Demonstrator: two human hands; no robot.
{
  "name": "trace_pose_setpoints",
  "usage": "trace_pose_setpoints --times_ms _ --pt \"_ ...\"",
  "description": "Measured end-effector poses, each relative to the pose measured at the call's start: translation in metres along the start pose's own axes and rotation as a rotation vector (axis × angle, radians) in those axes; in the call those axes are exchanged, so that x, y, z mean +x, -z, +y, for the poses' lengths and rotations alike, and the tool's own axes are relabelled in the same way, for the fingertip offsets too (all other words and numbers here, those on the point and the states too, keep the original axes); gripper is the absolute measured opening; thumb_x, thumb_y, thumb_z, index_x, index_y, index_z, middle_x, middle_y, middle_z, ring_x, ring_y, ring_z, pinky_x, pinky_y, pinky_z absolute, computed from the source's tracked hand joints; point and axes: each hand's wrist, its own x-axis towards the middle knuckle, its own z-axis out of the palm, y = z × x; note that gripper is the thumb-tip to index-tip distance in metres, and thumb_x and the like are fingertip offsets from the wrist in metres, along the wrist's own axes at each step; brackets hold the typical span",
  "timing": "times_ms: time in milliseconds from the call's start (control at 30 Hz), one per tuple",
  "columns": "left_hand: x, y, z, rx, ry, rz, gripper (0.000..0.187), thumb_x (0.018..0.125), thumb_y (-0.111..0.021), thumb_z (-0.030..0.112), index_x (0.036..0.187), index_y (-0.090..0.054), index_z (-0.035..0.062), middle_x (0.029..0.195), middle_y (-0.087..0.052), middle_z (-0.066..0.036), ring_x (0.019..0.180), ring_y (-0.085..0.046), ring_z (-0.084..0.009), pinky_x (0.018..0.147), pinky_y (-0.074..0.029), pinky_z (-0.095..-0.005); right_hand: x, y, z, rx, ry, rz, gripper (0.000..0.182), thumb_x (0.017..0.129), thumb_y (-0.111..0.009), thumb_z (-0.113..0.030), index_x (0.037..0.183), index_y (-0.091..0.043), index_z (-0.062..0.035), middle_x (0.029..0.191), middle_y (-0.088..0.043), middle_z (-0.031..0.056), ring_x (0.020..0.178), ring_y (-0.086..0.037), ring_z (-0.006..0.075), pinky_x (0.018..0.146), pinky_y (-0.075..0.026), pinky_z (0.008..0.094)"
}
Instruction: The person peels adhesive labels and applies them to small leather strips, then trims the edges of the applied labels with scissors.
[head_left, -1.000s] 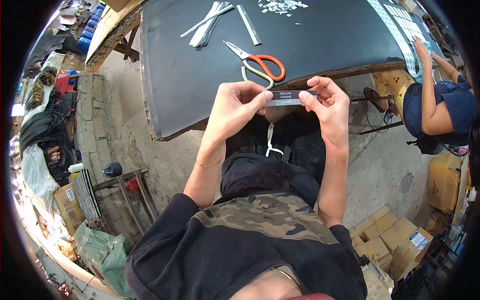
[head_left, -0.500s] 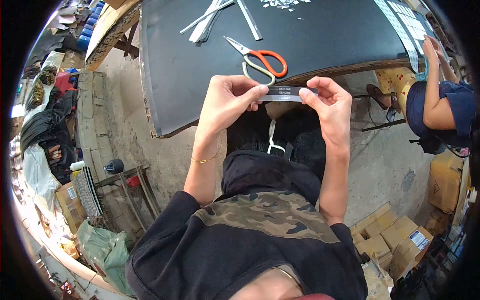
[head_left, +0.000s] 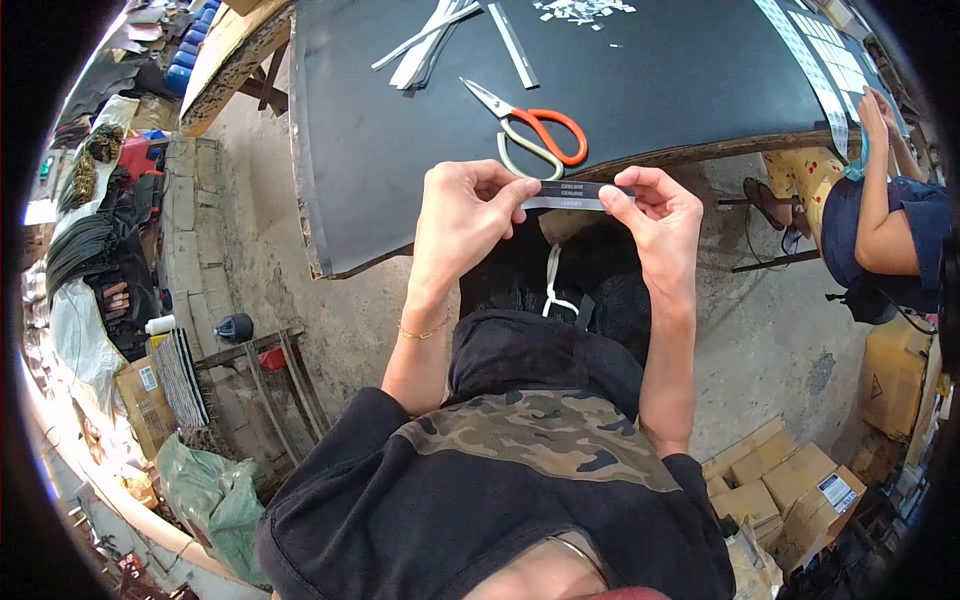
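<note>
A small dark label strip [head_left: 575, 194] printed with pale lettering is stretched level between the two hands, just above the middle of the frame. The left hand [head_left: 468, 215] pinches its left end between thumb and forefinger, the other fingers curled in; the right hand [head_left: 655, 218] pinches its right end the same way. The strip hangs in the air right at the near edge of the desk [head_left: 400, 160], over the person's lap, and does not rest on the dark surface.

Just above the strip in the frame, a pair of scissors [head_left: 530, 130] with orange and pale green handles lies on the desk, blades pointing to the upper left; its handles are near the strip but apart from it. Further up, a bundle of pale strips [head_left: 425, 42] lies fanned out, with one single strip [head_left: 519, 45] beside it and a scatter of small pale scraps [head_left: 585, 9] at the top edge. A long band of pale labels [head_left: 822, 70] runs down the desk's right side.

At the right edge of the frame another person's hand [head_left: 872, 115] is raised by that band. Cardboard boxes [head_left: 790, 480] sit on the floor at lower right. Nothing lies between the hands and the strip.
</note>
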Motion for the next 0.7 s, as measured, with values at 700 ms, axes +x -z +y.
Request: trace_pose_setpoints --times_ms 700 --pt "0.007 -0.043 -0.029 -0.687 -0.104 0.022 0.020 0.088 -0.063 0.013 0.098 -0.061 -0.0041 0.072 -0.063 -0.007 0.058 -0.056 -0.0089 0.047 -0.043 -0.0208 0.011 0.001 0.000 0.056 0.031 0.065 0.016 0.076 -0.071 0.003 0.090 -0.063 0.0032 0.083 -0.063 0.0051 0.072 -0.060 0.0078 0.067 -0.049 0.0200"
